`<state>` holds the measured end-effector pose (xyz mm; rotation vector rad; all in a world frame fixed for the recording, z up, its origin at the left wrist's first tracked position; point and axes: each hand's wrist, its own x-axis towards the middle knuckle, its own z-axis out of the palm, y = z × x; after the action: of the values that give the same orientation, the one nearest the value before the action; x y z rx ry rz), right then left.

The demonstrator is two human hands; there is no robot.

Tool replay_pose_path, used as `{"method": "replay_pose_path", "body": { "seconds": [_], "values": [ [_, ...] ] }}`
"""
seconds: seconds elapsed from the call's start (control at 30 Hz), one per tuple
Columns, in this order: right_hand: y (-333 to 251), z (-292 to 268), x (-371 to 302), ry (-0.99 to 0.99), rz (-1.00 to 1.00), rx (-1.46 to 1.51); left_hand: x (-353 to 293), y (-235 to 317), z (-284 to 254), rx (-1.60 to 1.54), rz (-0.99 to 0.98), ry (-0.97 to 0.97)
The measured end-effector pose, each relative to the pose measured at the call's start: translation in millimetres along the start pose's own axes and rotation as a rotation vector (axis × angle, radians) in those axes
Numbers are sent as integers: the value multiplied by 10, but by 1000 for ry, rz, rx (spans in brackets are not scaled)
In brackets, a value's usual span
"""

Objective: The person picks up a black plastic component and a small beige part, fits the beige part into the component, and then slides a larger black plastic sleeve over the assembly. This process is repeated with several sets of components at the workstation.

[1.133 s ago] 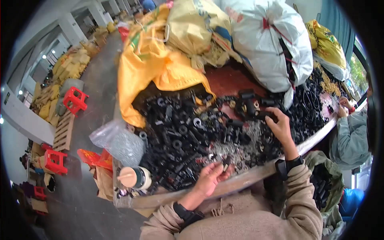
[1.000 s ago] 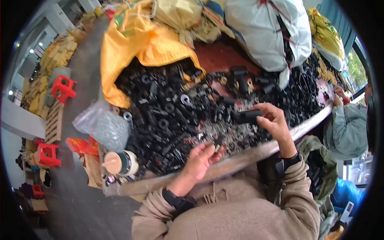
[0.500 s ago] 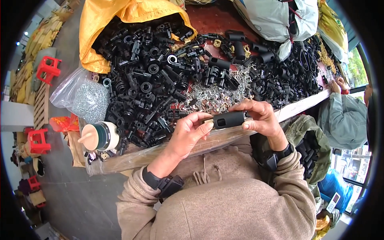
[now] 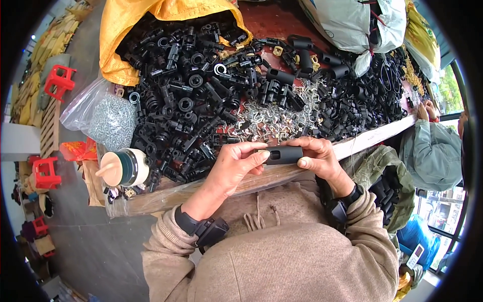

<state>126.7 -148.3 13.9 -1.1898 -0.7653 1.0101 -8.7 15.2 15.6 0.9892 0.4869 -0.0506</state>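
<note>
A short black plastic tube [image 4: 285, 155] with an oblong slot in its side lies level between my hands, above the table's near edge. My left hand [image 4: 240, 162] pinches its left end with thumb and forefinger. At the other end, my right hand [image 4: 320, 157] closes its fingers and thumb on the tube. Just beyond my hands is a scatter of small bent metal clips [image 4: 271, 118]. A large heap of black plastic fittings [image 4: 186, 103] spreads to the left, and smaller black parts [image 4: 352, 108] are piled to the right.
An orange sack [image 4: 113, 50] opens behind the fittings. A bag of small metal pieces [image 4: 113, 121] and a lidded cup [image 4: 132, 168] stand at the table's left. White sacks [image 4: 342, 22] lie at the back. A green sack [image 4: 372, 168] holds black tubes. Another person [image 4: 432, 151] works at far right.
The right hand has shifted left along the tube, and its fingers now close round the tube's end. The tube has moved slightly left. My left hand keeps its pinch.
</note>
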Motion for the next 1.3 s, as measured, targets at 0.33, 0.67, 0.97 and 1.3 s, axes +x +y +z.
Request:
{"method": "replay_pose_path", "body": {
  "seconds": [0.33,0.67,0.97,1.3],
  "values": [
    [-159,-114,249,-384,-223,-531,57,-29,-6,-47,-53,-14],
    [-186,0,307,-612,-224,-447,6,-24,196,-145,-63,-95],
    [-570,-369,-346,272,-225,-312,-24,27,51,-116,24,-137],
    [-826,-1182,-1821,971,-376,-81,-60,24,-183,118,226,49]
  ]
}}
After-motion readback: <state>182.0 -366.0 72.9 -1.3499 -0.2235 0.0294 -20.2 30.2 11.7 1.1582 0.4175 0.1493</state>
